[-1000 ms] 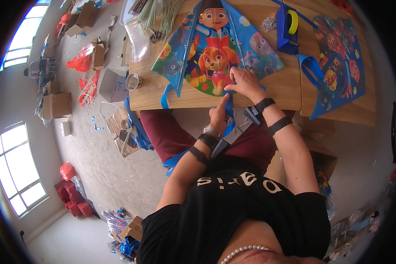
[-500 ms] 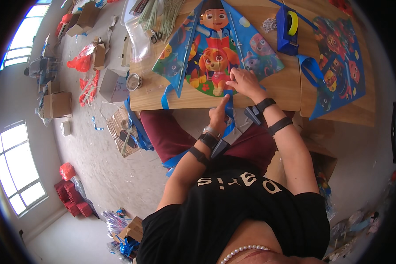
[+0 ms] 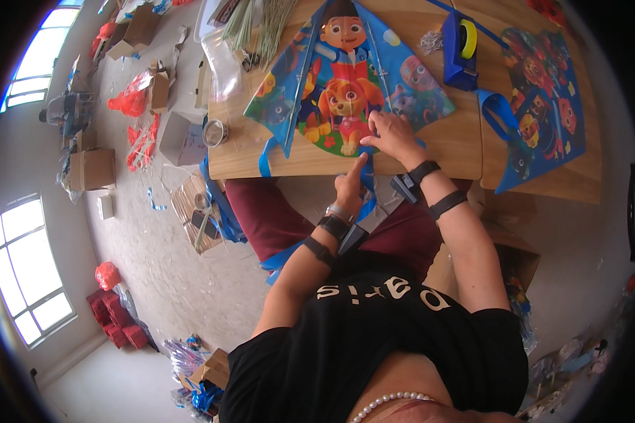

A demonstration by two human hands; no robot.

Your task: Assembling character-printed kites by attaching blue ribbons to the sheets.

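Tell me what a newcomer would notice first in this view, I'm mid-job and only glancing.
The bright cartoon kite spread on the wooden table grabs the eye, with the right hand pressing its lower tip and the left hand pointing up at the table edge just below. To the right sit a blue tape dispenser and a second, darker kite; the floor on the left is littered with cardboard boxes.

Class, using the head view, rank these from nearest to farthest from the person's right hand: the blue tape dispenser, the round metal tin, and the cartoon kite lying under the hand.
1. cartoon kite, touched by the right hand, table centre.
2. blue tape dispenser, beyond the hand, to its right.
3. round metal tin, at the table's left edge.
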